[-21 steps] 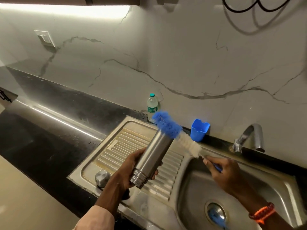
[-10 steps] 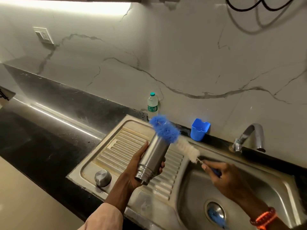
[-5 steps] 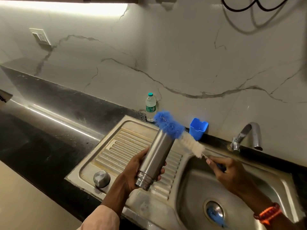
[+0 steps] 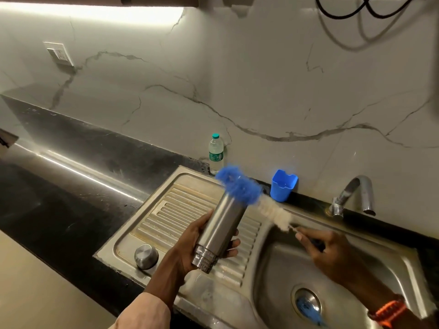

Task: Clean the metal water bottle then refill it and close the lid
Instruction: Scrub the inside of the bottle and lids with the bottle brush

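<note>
My left hand [image 4: 193,245] grips the metal water bottle [image 4: 221,230] above the sink's drainboard [image 4: 180,210], tilted with its threaded open neck toward me and its base pointing away. My right hand [image 4: 330,251] holds the handle of a bottle brush [image 4: 240,186] over the basin. The brush's blue bristles press against the bottle's far end, and its white bristles [image 4: 276,214] trail toward my right hand. The bottle's round metal lid [image 4: 146,255] lies on the drainboard, left of my left hand.
A steel sink basin [image 4: 280,281] with a drain [image 4: 306,301] lies at the lower right, and a tap [image 4: 354,195] stands behind it. A blue plastic cup [image 4: 283,185] and a small plastic water bottle [image 4: 215,153] stand by the marble wall. Black countertop [image 4: 71,186] extends left.
The brush has been sliding back and forth across the bottle's far end, and my right hand has shifted slightly with it. The bottle stays in my left hand at nearly the same tilt.
</note>
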